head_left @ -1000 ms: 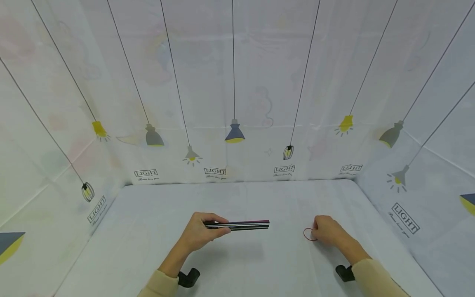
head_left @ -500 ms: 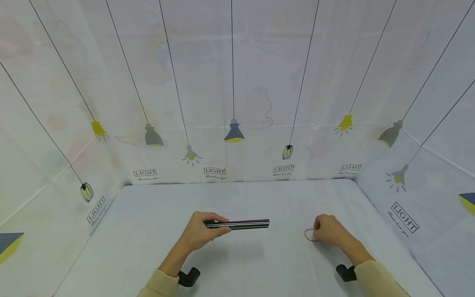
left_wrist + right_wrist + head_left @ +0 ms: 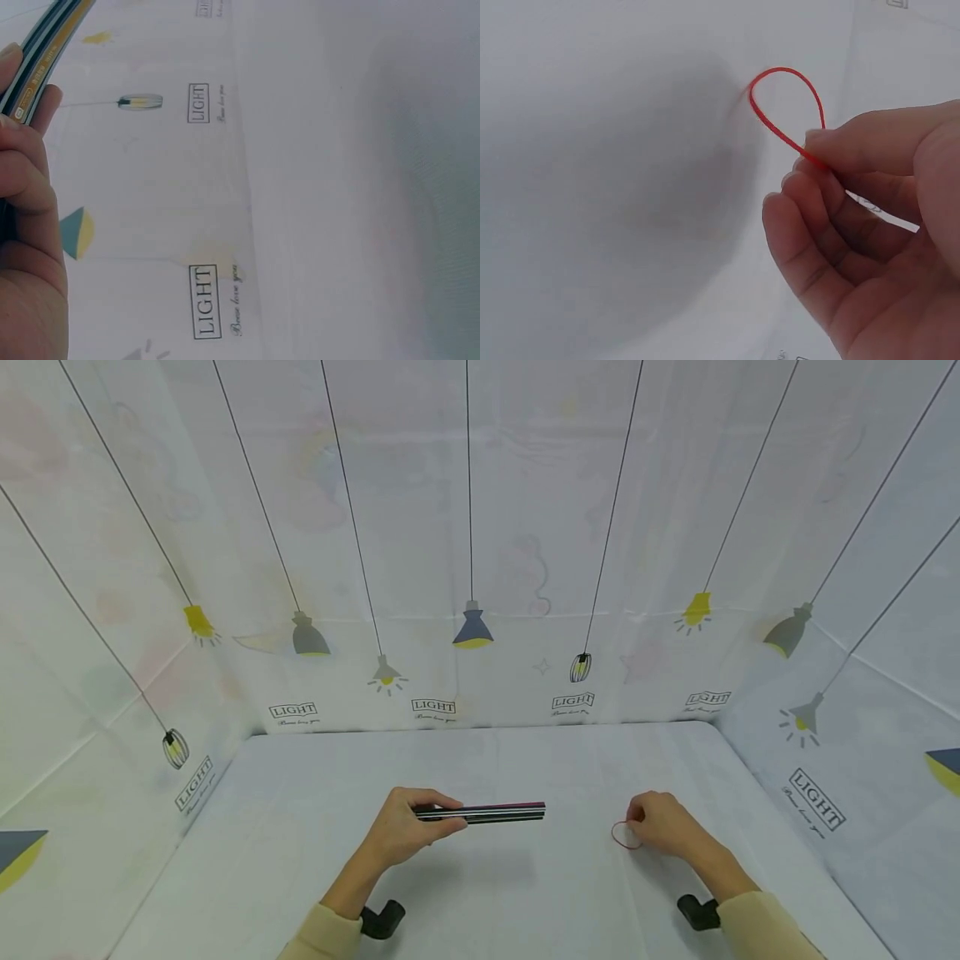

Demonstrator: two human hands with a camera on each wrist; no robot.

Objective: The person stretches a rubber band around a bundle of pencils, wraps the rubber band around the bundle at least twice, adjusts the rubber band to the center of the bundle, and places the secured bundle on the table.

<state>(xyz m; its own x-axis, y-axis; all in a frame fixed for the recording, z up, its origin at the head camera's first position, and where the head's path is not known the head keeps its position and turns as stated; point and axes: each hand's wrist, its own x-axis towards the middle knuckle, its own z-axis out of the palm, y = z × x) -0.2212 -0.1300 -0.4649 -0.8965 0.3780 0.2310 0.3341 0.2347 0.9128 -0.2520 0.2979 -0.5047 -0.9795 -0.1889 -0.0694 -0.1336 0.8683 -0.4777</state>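
My left hand (image 3: 411, 828) grips a bundle of dark, striped pencils (image 3: 504, 813) by its left end, thumb below and fingers above. The bundle lies level above the table, its free end pointing right; one pencil shows a reddish side. Gold strips with small print run along the pencils (image 3: 46, 69) in the left wrist view. A thin red rubber band (image 3: 781, 70) is pinched between the thumb and index finger of my right hand (image 3: 663, 825). It hangs as a slack loop to the left of the fingertips, apart from the pencils.
A white cloth covers the table (image 3: 480, 760). White wall sheets printed with hanging lamps (image 3: 473, 625) enclose it at the back and both sides. Black wrist mounts (image 3: 382, 920) stick out beside both sleeves.
My right hand has shifted very slightly left and up with the rubber band, whose loop has turned a little. The left hand and the pencils stay almost still.
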